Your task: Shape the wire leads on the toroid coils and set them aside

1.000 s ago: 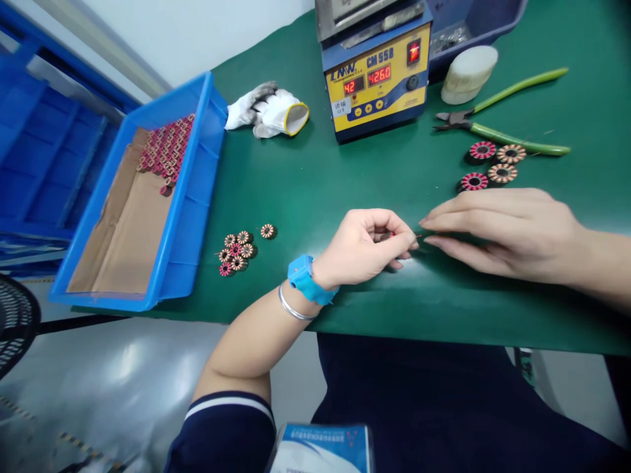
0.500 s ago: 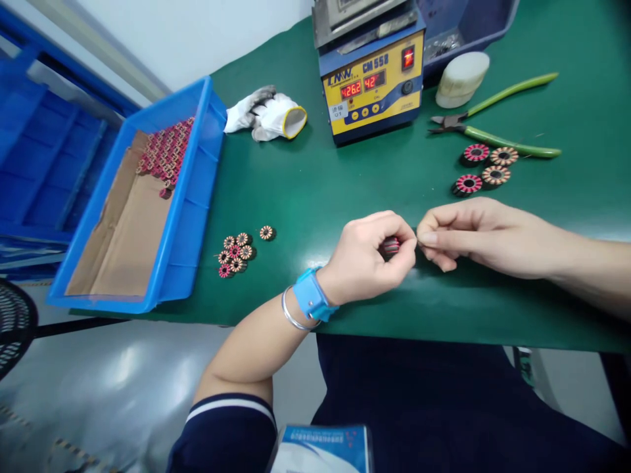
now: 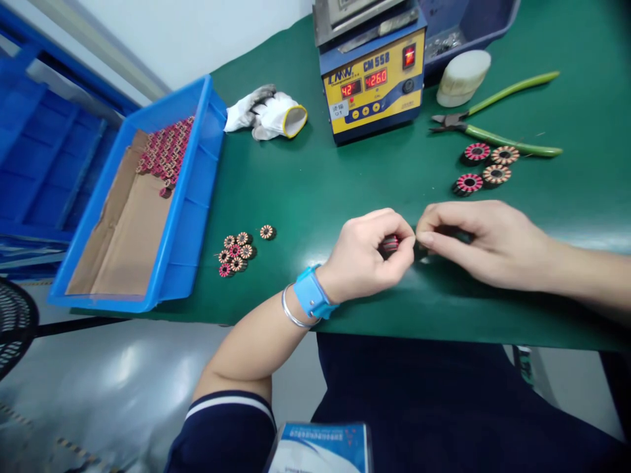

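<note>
My left hand, with a blue watch on its wrist, is closed around a small wire-wound ring coil. Only the coil's red and dark side shows between thumb and forefinger. Just to the right, my right hand makes a pinch with thumb and forefinger close to the left fingertips. What lies in that pinch is too small to make out. Beyond the right hand stand several larger ring coils, pink-and-white and copper-coloured on top. A loose group of small ring coils lies left of my left hand.
A blue bin at the left holds many coils on cardboard. Gloves lie behind. A yellow-blue CM 558 unit with lit red digits stands at the back, near a white oval block, green-handled cutters and a dark bin.
My right hand's lower fingers have curled away from the thumb, leaving a gap in the palm, while the pinch stays near the left fingertips. My left hand holds the coil almost unmoved.
</note>
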A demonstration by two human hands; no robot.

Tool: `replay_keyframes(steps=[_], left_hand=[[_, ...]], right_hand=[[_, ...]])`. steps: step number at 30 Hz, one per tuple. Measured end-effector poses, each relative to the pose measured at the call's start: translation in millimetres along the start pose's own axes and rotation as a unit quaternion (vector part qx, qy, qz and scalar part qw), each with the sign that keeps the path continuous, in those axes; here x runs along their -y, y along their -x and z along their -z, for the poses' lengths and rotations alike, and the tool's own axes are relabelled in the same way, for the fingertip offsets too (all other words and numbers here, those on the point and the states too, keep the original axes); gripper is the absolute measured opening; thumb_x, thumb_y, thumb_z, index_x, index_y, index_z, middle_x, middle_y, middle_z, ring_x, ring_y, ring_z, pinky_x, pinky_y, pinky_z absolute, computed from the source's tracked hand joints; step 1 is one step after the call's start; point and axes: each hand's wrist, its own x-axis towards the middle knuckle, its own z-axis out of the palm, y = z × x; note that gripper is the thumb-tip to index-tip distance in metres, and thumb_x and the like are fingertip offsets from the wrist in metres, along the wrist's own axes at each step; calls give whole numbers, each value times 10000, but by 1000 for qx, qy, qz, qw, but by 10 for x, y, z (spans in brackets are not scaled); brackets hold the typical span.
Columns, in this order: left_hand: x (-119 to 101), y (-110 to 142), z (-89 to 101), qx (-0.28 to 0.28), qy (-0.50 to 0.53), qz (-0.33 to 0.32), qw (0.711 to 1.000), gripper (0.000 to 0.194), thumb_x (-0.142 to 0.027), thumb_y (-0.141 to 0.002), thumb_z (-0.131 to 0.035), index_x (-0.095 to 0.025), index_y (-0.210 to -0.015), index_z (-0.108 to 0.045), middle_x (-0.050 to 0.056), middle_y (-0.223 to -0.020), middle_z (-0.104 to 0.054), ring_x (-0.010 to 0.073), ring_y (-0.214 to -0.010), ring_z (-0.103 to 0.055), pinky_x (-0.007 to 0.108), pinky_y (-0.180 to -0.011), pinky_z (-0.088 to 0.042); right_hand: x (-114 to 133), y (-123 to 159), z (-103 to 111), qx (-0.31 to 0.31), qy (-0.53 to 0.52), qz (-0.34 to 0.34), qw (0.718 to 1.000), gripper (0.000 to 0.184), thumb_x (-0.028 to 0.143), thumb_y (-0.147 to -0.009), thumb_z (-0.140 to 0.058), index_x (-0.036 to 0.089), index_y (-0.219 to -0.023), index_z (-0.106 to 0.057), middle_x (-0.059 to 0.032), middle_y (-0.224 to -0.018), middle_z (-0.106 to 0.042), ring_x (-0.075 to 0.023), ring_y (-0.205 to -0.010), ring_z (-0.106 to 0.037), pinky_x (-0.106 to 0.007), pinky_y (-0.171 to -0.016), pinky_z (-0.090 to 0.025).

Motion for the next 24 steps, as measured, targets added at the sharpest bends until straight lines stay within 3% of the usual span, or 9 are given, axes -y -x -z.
replay_keyframes(steps=[2,4,7,9,11,13,16,18,24], left_hand=[[12,17,-13,-19,-69,-81,994,144,-174,-843,-624,-163,-701,-604,19,-719,-609,98,-636,-509,258,-647,-478],[6,12,-1,-12,-30,-40,999,150,-199,-852,-640,-161,-711,-606,21,-716,-615,100,-634,-527,251,-634,-485],[-29,-29,47,34,138,151,978,198,-285,-831,-724,-147,-749,-609,21,-694,-631,106,-626,-591,235,-602,-534],[-50,-58,76,61,225,243,942,272,-343,-797,-784,-133,-770,-613,27,-707,-654,110,-629,-629,242,-608,-571],[-60,-72,83,68,257,277,924,326,-377,-768,-826,-125,-770,-618,30,-720,-667,106,-631,-641,241,-617,-584],[-57,-68,63,56,245,260,932,336,-377,-758,-846,-126,-755,-622,19,-708,-661,95,-632,-631,221,-612,-570],[-39,-44,9,32,218,196,956,328,-372,-766,-850,-130,-749,-630,8,-699,-648,88,-649,-619,197,-603,-540],[-30,-36,-18,29,220,174,959,336,-395,-777,-842,-130,-764,-637,15,-726,-657,90,-667,-627,192,-600,-535],[-21,-71,6,4,234,230,945,314,-376,-800,-813,-131,-770,-618,40,-792,-688,85,-642,-634,162,-514,-515]], right_hand=[[4,8,-25,63,-177,-139,972,358,460,-963,-566,211,-708,-582,-9,-590,-612,-157,-508,-578,-291,-495,-445],[-23,27,-25,67,-207,-151,964,359,476,-953,-596,204,-719,-607,-11,-595,-625,-155,-516,-593,-282,-500,-460],[-94,58,10,-30,34,63,997,165,353,-951,-654,202,-887,-675,-40,-771,-719,-170,-648,-657,-293,-583,-509],[-130,66,34,-90,218,224,945,85,256,-947,-667,210,-1018,-663,-59,-924,-754,-191,-750,-688,-315,-632,-528],[-143,58,43,-102,315,299,895,91,208,-953,-642,218,-1044,-642,-63,-980,-758,-205,-783,-692,-332,-628,-519],[-136,46,33,-90,317,289,899,40,193,-968,-588,217,-976,-619,-54,-925,-735,-196,-745,-670,-329,-611,-505],[-119,42,-1,-66,231,210,948,97,181,-973,-527,214,-885,-553,-35,-822,-653,-164,-667,-622,-293,-580,-487],[-116,55,-12,-66,200,177,962,94,172,-961,-529,218,-879,-529,-27,-804,-622,-158,-642,-603,-285,-554,-464],[-127,94,68,-131,171,142,966,104,137,-931,-573,221,-879,-541,-34,-798,-639,-162,-667,-613,-303,-606,-461]])
